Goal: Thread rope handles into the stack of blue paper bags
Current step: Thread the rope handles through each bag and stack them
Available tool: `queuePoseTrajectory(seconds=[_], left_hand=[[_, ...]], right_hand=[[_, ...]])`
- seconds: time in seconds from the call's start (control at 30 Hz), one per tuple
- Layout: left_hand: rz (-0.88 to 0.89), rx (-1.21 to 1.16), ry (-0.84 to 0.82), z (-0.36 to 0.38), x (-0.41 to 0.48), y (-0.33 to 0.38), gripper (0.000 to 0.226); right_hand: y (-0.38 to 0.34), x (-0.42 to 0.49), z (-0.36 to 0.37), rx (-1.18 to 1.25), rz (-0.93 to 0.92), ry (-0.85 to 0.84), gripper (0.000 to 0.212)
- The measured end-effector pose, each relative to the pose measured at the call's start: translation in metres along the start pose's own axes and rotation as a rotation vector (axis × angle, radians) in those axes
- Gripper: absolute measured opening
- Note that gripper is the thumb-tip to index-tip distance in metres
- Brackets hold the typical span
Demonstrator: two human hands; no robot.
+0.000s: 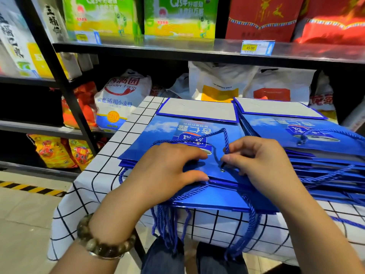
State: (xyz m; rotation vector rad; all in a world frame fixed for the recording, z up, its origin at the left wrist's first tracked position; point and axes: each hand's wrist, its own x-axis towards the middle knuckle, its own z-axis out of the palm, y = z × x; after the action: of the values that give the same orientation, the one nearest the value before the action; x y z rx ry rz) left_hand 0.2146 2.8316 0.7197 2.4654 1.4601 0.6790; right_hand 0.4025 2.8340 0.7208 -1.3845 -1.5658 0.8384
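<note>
A stack of flat blue paper bags (164, 133) lies on the checked tablecloth in front of me. My left hand (167, 169) presses flat on the top bag, thumb at its near edge. My right hand (258, 161) pinches the end of a blue rope handle (225, 139) just above a small metal eyelet (223, 171) in the top bag. The rope loops away over the bag's print and runs under my left hand. A second stack of blue bags (308, 133) with ropes fitted lies to the right.
Several loose blue ropes (167, 226) hang over the table's (94, 186) near edge above my knees. Black shelves (138, 48) with flour sacks and boxed goods stand close behind the table. A tiled floor with a yellow-black stripe (29, 187) lies at left.
</note>
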Motion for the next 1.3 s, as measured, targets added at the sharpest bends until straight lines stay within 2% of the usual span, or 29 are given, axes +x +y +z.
queuePoseTrajectory(seconds=[0.17,0.43,0.57,0.6,0.67,0.77,0.97,1.13,1.3], left_hand=[[0.184,0.209,0.166,0.006,-0.003,0.0,0.033],[0.292,0.251,0.328,0.014,-0.004,-0.005,0.033],[0.315,0.311,0.424,0.015,-0.004,-0.005,0.022],[0.314,0.326,0.443,0.015,-0.004,-0.006,0.018],[0.286,0.344,0.459,0.014,-0.005,-0.006,0.017],[0.206,0.344,0.456,0.014,-0.005,-0.001,0.011],[0.141,0.13,0.388,0.017,-0.013,0.014,0.01],[-0.048,0.266,0.308,0.021,-0.009,0.028,0.029],[-0.094,0.427,0.263,0.017,-0.002,0.038,0.027]], right_hand=[[0.001,-0.001,0.0,-0.12,-0.02,-0.01,0.021],[-0.002,-0.003,-0.002,-0.175,-0.026,-0.064,0.021],[-0.009,-0.009,0.0,-0.395,-0.127,-0.123,0.015],[-0.011,-0.011,-0.002,-0.466,-0.171,-0.146,0.02],[-0.016,-0.016,-0.004,-0.534,-0.226,-0.216,0.032],[-0.015,-0.018,-0.005,-0.554,-0.288,-0.292,0.038],[-0.004,-0.018,0.003,-0.682,-0.373,-0.221,0.046],[-0.003,-0.021,0.008,-0.668,-0.404,-0.137,0.044],[-0.003,-0.026,0.014,-0.588,-0.442,-0.082,0.048]])
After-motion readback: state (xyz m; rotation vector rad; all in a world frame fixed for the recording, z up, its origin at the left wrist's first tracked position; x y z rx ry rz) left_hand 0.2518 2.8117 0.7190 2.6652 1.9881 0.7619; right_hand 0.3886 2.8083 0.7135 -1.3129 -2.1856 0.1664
